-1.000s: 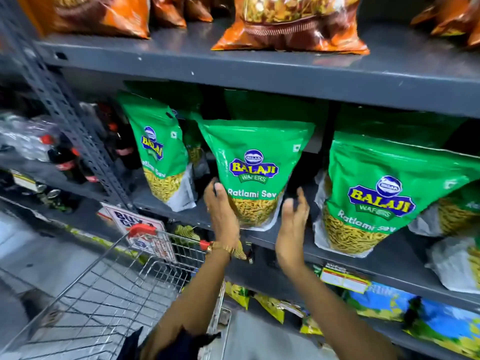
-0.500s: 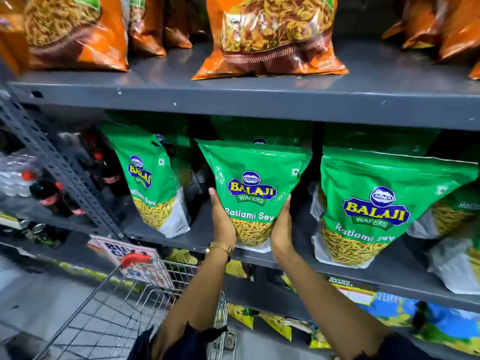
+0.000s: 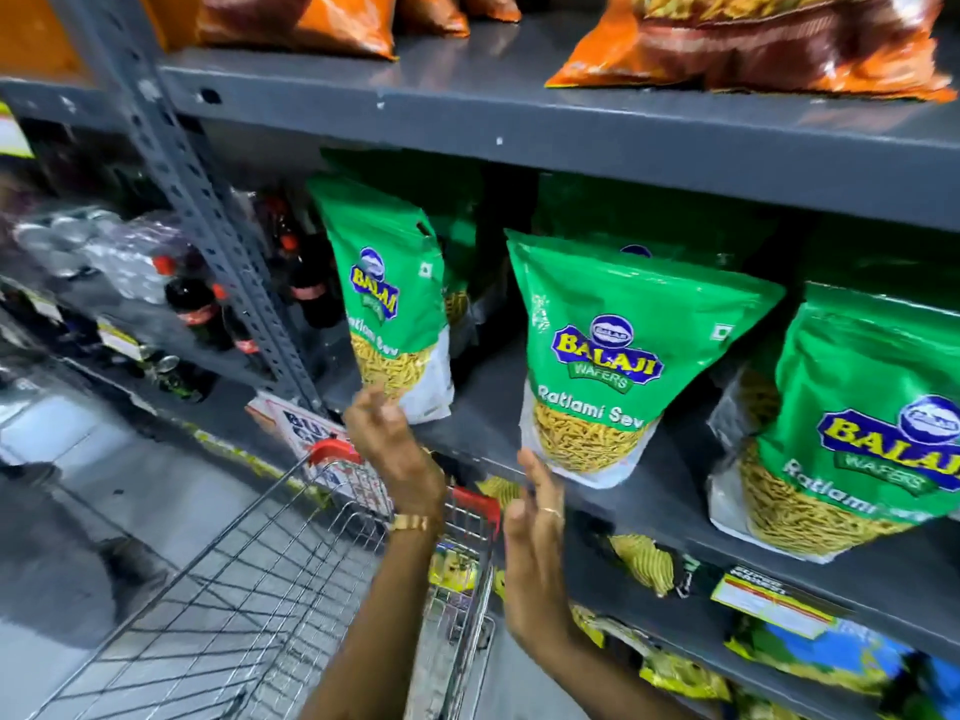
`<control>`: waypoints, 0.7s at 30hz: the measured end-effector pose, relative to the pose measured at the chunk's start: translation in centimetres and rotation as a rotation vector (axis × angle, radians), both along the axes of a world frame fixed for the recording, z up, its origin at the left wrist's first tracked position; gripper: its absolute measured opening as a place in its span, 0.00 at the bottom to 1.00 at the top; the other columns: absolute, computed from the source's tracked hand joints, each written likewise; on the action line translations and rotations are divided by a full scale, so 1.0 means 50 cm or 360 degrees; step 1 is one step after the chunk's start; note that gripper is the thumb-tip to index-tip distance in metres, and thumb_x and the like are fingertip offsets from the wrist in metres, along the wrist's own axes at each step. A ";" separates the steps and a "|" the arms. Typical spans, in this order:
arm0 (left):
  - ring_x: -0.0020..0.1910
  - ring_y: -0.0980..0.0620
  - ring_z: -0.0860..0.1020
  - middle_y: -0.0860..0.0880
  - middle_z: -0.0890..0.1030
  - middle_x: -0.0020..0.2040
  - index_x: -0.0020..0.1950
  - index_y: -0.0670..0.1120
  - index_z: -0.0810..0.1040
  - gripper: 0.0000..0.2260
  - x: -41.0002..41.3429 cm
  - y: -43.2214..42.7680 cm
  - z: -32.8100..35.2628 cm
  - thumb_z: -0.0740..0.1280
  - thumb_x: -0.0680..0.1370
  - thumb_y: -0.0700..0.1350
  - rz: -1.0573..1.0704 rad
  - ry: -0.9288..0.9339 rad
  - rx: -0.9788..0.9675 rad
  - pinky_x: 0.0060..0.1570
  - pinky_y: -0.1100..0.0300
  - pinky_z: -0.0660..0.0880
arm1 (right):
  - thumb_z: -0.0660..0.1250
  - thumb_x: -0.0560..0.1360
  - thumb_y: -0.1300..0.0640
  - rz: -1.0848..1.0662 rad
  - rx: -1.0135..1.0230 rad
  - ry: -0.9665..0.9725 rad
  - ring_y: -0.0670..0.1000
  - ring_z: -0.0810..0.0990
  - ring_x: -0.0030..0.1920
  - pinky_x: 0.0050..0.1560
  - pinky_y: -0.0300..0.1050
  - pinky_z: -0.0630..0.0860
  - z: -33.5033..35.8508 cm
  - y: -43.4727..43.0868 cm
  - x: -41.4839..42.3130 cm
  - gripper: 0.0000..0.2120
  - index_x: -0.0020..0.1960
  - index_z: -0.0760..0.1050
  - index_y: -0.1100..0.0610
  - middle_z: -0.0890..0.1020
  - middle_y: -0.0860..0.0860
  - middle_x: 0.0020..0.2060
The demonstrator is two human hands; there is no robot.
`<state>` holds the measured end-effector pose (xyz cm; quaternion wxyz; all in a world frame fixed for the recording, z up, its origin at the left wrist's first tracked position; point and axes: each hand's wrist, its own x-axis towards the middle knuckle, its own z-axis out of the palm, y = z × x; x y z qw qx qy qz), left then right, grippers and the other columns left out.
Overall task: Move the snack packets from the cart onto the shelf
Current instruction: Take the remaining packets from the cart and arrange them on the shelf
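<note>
Both hands are spread and empty: left hand (image 3: 395, 439) sits just below the leftmost packet, right hand (image 3: 535, 532) has fingertips at the bottom corner of the middle green packet (image 3: 597, 366) standing near the shelf (image 3: 483, 433) front edge. Risk: a brush from the right hand tips it off, down toward the cart (image 3: 249, 589); the wire basket shows no packets, though part is hidden

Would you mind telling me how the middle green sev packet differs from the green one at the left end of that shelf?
The middle packet faces the camera squarely, so its whole label reads; the left packet is turned sideways, its label foreshortened. The middle packet stands near the shelf's front edge, its base beside the right hand's fingertips; the left packet's base is just beyond the left hand. Both are upright green pouches of Balaji Ratlami Sev with clear windows, and neither is held.
</note>
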<state>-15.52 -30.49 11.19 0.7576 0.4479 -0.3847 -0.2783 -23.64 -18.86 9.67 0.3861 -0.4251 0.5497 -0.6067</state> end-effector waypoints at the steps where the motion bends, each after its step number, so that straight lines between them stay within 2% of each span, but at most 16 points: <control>1: 0.50 0.56 0.73 0.46 0.72 0.50 0.58 0.41 0.71 0.25 0.027 -0.026 0.008 0.57 0.76 0.62 -0.0022 -0.0012 0.0016 0.52 0.66 0.71 | 0.48 0.64 0.18 0.0067 0.0032 0.0024 0.36 0.59 0.74 0.72 0.31 0.57 0.014 -0.021 0.014 0.42 0.71 0.59 0.38 0.60 0.40 0.74; 3: 0.51 0.55 0.73 0.45 0.73 0.53 0.59 0.43 0.71 0.29 0.078 -0.089 0.009 0.56 0.75 0.67 -0.0059 -0.0132 0.0134 0.56 0.60 0.71 | 0.46 0.60 0.16 0.0109 0.0077 0.0018 0.36 0.54 0.76 0.75 0.37 0.54 0.043 -0.081 0.050 0.49 0.75 0.54 0.40 0.55 0.39 0.76; 4: 0.52 0.54 0.73 0.45 0.73 0.54 0.59 0.44 0.71 0.29 0.099 -0.121 0.006 0.55 0.75 0.69 -0.0107 -0.0184 0.0213 0.60 0.58 0.71 | 0.46 0.57 0.15 0.0120 0.0117 -0.0030 0.38 0.51 0.77 0.75 0.40 0.51 0.058 -0.114 0.067 0.54 0.76 0.51 0.42 0.53 0.39 0.76; 5: 0.54 0.53 0.73 0.44 0.74 0.55 0.57 0.46 0.72 0.29 0.119 -0.157 -0.009 0.55 0.74 0.70 -0.0186 -0.0206 0.0307 0.65 0.52 0.71 | 0.47 0.55 0.14 0.0132 0.0148 -0.0114 0.39 0.49 0.77 0.76 0.42 0.49 0.070 -0.150 0.083 0.58 0.78 0.48 0.44 0.51 0.38 0.75; 6: 0.57 0.50 0.74 0.43 0.75 0.57 0.56 0.46 0.73 0.30 0.138 -0.195 -0.027 0.55 0.74 0.72 -0.0287 -0.0149 0.0417 0.68 0.43 0.68 | 0.49 0.54 0.14 0.0119 0.0156 -0.0191 0.40 0.48 0.77 0.77 0.44 0.49 0.077 -0.185 0.098 0.61 0.78 0.45 0.45 0.50 0.38 0.74; 8: 0.65 0.45 0.74 0.41 0.76 0.66 0.62 0.43 0.75 0.38 0.160 -0.239 -0.025 0.56 0.71 0.74 -0.0436 0.0071 0.0592 0.70 0.37 0.65 | 0.53 0.55 0.15 0.0053 0.0114 -0.0258 0.42 0.51 0.77 0.78 0.47 0.51 0.087 -0.245 0.126 0.62 0.79 0.41 0.47 0.49 0.40 0.75; 9: 0.66 0.43 0.75 0.40 0.77 0.66 0.66 0.41 0.74 0.41 0.158 -0.237 0.009 0.55 0.71 0.75 -0.0506 0.0164 0.0620 0.70 0.39 0.67 | 0.54 0.58 0.17 0.0019 0.0090 -0.0251 0.45 0.53 0.78 0.79 0.50 0.52 0.088 -0.270 0.139 0.59 0.79 0.41 0.47 0.49 0.44 0.77; 10: 0.61 0.44 0.79 0.40 0.80 0.62 0.65 0.40 0.74 0.41 0.146 -0.218 0.057 0.52 0.73 0.73 -0.0598 0.0268 0.0590 0.66 0.43 0.73 | 0.55 0.61 0.19 -0.0011 0.0095 -0.0227 0.48 0.54 0.78 0.79 0.53 0.53 0.091 -0.290 0.152 0.57 0.79 0.41 0.48 0.50 0.48 0.79; 12: 0.49 0.49 0.85 0.43 0.86 0.50 0.57 0.41 0.79 0.38 0.128 -0.206 0.085 0.42 0.78 0.68 -0.0819 0.0358 0.0562 0.52 0.54 0.82 | 0.53 0.64 0.23 -0.0095 0.0147 -0.0158 0.53 0.58 0.77 0.78 0.55 0.56 0.091 -0.317 0.167 0.53 0.79 0.48 0.52 0.56 0.54 0.78; 13: 0.49 0.48 0.85 0.42 0.86 0.51 0.55 0.41 0.80 0.38 0.122 -0.206 0.080 0.43 0.77 0.68 -0.0846 0.0382 0.0593 0.54 0.53 0.82 | 0.53 0.64 0.22 -0.0154 0.0135 -0.0113 0.55 0.62 0.76 0.76 0.56 0.58 0.085 -0.327 0.171 0.53 0.78 0.54 0.54 0.62 0.57 0.76; 15: 0.56 0.44 0.82 0.39 0.83 0.57 0.54 0.44 0.83 0.41 0.119 -0.209 0.058 0.51 0.69 0.77 -0.0670 0.0322 0.0732 0.65 0.44 0.75 | 0.50 0.64 0.19 -0.0230 0.0043 -0.0042 0.57 0.68 0.71 0.72 0.60 0.63 0.072 -0.342 0.171 0.54 0.76 0.60 0.56 0.70 0.58 0.72; 17: 0.55 0.45 0.83 0.43 0.85 0.54 0.49 0.49 0.85 0.42 0.133 -0.244 -0.001 0.52 0.62 0.81 -0.0427 0.0259 0.0737 0.65 0.43 0.74 | 0.50 0.64 0.19 -0.0193 -0.0008 -0.0009 0.56 0.69 0.71 0.72 0.59 0.64 0.058 -0.355 0.170 0.54 0.76 0.60 0.56 0.71 0.57 0.71; 19: 0.53 0.46 0.83 0.46 0.86 0.51 0.46 0.52 0.85 0.40 0.143 -0.255 -0.016 0.50 0.62 0.82 -0.0139 0.0101 0.0790 0.63 0.43 0.75 | 0.51 0.64 0.19 -0.0116 -0.0023 0.0009 0.54 0.67 0.73 0.74 0.59 0.63 0.046 -0.369 0.171 0.53 0.77 0.56 0.54 0.68 0.55 0.74; 21: 0.52 0.46 0.83 0.47 0.86 0.50 0.47 0.52 0.85 0.40 0.138 -0.256 -0.007 0.48 0.65 0.81 -0.0060 0.0124 0.0751 0.61 0.44 0.76 | 0.53 0.65 0.20 -0.0070 -0.0029 0.0011 0.53 0.65 0.75 0.75 0.59 0.61 0.043 -0.379 0.170 0.51 0.78 0.53 0.50 0.65 0.54 0.76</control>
